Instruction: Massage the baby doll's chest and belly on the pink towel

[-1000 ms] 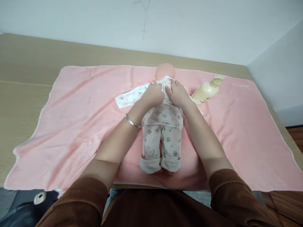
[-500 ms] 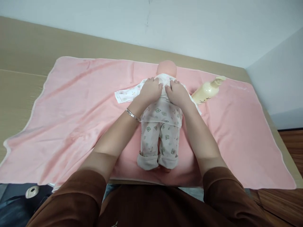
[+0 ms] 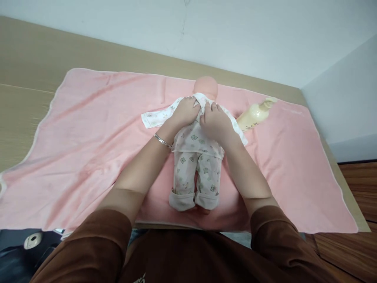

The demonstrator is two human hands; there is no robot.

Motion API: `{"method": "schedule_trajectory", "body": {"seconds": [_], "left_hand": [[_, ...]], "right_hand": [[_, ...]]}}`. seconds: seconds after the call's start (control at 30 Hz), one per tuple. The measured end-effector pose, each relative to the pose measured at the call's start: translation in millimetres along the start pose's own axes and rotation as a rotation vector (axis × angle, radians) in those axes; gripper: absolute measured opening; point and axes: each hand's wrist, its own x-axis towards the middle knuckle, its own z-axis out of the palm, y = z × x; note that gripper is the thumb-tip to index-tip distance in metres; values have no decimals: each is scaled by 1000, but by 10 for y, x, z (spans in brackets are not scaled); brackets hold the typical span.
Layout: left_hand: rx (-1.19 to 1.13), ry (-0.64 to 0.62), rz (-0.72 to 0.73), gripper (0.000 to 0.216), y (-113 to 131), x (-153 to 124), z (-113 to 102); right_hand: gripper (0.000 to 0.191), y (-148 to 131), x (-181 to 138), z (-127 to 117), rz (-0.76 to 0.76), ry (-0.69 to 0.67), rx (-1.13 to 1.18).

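A baby doll [image 3: 205,85] lies on its back on a pink towel [image 3: 100,129], head away from me, dressed in a white printed top [image 3: 156,116] and matching trousers [image 3: 196,173]. Both my hands rest on its chest just below the neck. My left hand [image 3: 185,112] has its fingers curled on the top's left front edge. My right hand [image 3: 213,120] pinches the right front edge beside it. The doll's left sleeve lies spread out flat and empty on the towel.
A cream pump bottle [image 3: 255,115] lies on its side on the towel, right of the doll. The towel covers a wooden table [image 3: 26,78] against a white wall. A dark bag [image 3: 20,251] sits below the table's near left edge. Wooden floor shows at right.
My hands have drawn closer together on the doll's chest, the right one sliding left over the top's front. The view has shifted slightly.
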Motion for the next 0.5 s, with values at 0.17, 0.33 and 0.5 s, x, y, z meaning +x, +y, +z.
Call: {"method": "schedule_trajectory", "body": {"seconds": [0.17,0.33,0.5], "left_hand": [[79,-2,-19,45,140,-94,-37],[241,-124,13,41,424,-303,-166],[241,-125,33,35,436,-290,-140]], "right_hand": [[58,-3,34,-48,-10,4,49],[52,295,333,63,128,65,169],[60,472,447,243,138,110,191]]}}
